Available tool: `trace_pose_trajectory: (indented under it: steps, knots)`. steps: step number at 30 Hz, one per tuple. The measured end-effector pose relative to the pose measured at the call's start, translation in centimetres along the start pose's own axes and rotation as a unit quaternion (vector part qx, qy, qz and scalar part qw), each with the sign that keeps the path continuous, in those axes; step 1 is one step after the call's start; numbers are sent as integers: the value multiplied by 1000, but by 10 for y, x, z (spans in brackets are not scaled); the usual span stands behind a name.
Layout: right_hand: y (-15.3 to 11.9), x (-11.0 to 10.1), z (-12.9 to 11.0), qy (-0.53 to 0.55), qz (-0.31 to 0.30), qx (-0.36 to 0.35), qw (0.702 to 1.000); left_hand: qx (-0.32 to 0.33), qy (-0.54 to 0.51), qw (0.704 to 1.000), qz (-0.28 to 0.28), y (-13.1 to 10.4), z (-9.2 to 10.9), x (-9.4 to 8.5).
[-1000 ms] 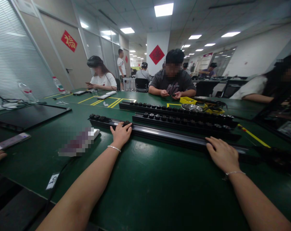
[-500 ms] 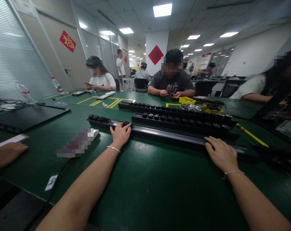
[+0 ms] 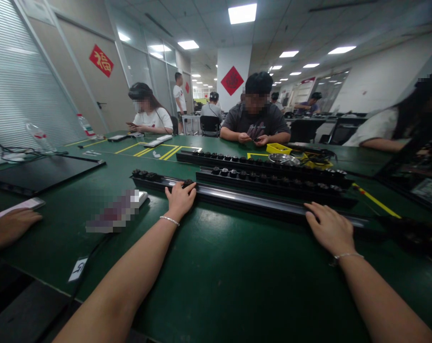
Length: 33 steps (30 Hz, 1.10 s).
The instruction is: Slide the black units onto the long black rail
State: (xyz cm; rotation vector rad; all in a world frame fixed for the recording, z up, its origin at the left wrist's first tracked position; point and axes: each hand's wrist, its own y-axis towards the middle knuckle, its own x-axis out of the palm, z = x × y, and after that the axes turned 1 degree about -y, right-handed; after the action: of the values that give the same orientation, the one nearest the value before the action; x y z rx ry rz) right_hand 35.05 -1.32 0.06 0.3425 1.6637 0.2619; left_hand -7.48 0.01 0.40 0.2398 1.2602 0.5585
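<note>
A long black rail with a shiny inner channel lies across the green table in front of me. My left hand is at its left part, fingers curled around a small dark wheel-like piece seated in the channel. Several similar dark pieces sit at the rail's left end. Toward the right, my right hand grips the same rail, fingers over its top and thumb on the near side. The fingertips' undersides are hidden. Behind lie two more black rails lined with such pieces.
A metal bowl and a yellow tray stand beyond the rails. At left are a phone, a dark flat panel and another person's hand. A person sits opposite, handling a small part.
Both of my hands stay in place on the rail. The whole view shifts very slightly; the person opposite moves their hands a little.
</note>
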Motion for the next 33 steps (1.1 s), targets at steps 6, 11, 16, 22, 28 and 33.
trace_pose_trajectory:
  steps: [6, 11, 16, 22, 28, 33]
  knots:
    - [0, 0, 0, -1, 1, -1, 1000, -1, 2, 1000, 0, 2, -2, 2]
    - [2, 1, 3, 3, 1, -2, 1000, 7, 0, 1000, -6, 2, -1, 1]
    - [1, 2, 3, 3, 5, -3, 1000, 7, 10, 1000, -13, 0, 2, 0]
    - [1, 2, 2, 0, -2, -1, 1000, 24, 17, 999, -18, -1, 6, 1]
    - [1, 0, 2, 0, -13, 5, 1000, 30, 18, 999, -18, -2, 8, 2]
    - [0, -1, 1, 1, -8, 0, 1000, 42, 24, 999, -19, -4, 9, 1]
